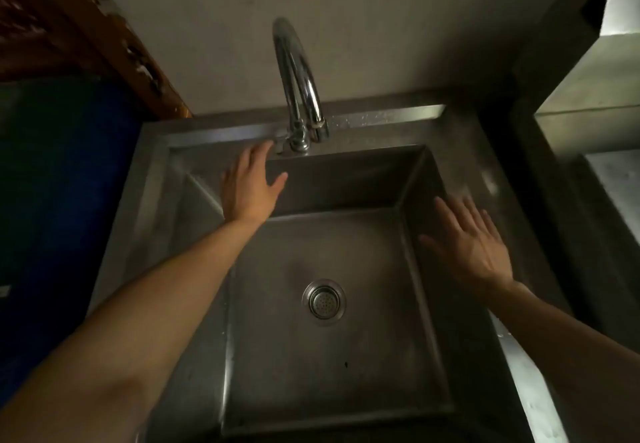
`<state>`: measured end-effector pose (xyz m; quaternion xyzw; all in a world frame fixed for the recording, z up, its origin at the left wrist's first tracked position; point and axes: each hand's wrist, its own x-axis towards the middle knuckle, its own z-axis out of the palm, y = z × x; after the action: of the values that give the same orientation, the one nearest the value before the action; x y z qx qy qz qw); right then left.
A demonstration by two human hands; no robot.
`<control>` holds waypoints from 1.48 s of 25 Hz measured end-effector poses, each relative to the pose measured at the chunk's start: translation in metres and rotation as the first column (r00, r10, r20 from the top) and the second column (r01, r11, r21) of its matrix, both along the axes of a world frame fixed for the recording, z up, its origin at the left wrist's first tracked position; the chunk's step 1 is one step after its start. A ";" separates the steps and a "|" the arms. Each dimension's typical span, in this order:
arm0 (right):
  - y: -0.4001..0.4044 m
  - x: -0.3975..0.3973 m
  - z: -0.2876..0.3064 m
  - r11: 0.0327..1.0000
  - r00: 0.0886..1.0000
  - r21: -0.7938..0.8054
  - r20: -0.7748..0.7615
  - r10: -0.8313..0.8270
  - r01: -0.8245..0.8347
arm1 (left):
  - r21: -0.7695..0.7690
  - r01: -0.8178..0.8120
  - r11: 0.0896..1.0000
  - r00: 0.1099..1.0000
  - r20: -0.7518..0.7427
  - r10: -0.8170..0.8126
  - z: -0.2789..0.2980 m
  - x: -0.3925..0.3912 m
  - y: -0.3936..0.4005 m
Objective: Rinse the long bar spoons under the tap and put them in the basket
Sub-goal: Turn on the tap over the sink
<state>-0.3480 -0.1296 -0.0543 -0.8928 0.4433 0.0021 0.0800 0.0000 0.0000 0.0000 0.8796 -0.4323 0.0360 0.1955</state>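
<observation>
2 bare hands [467,245] over dim, seemingly dry sink [426,356]

The sink [450,179], filling the middle of the frame, is dull grey steel with paler streaks along its rim and a brighter silver strip on the back ledge. Its drain strainer [323,300], low in the centre, is shiny silver with a pattern of small dark holes. The tap [298,79], at upper centre, is polished chrome with white highlights. Behind it the wall [381,27] is plain off-white, shaded grey. At the upper left a wooden panel [86,27] is reddish brown with dark markings. Below it, on the left edge, a surface [62,183] is deep blue, almost black in shadow. At the far right a ledge [606,96] is pale grey-green.
</observation>
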 end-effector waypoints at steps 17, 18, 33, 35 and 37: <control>-0.015 -0.004 -0.015 0.981 0.988 -0.195 -0.152 -0.028 -0.002 | 0.130 0.207 0.970 0.972 0.086 -0.219 0.011 0.051 -0.038; -0.015 -0.004 -0.015 0.979 0.987 -0.205 -0.155 -0.040 0.007 | 0.140 0.208 0.968 0.972 0.083 -0.221 0.012 0.051 -0.038; -0.014 -0.005 -0.011 0.981 0.991 -0.195 -0.130 -0.024 -0.002 | 0.160 0.157 0.975 0.986 0.025 -0.163 0.023 0.050 -0.050; -0.014 -0.004 -0.010 0.981 0.991 -0.193 -0.134 -0.021 -0.005 | 0.171 0.151 0.974 0.987 0.025 -0.157 0.024 0.050 -0.051; -0.014 -0.004 -0.010 0.981 0.991 -0.192 -0.129 -0.025 0.000 | 0.176 0.146 0.973 0.988 0.018 -0.151 0.024 0.051 -0.051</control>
<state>-0.3517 -0.1435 -0.0644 -0.8915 0.4513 0.0176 -0.0357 0.0506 -0.0510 0.0241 0.8579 -0.5012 -0.0032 0.1131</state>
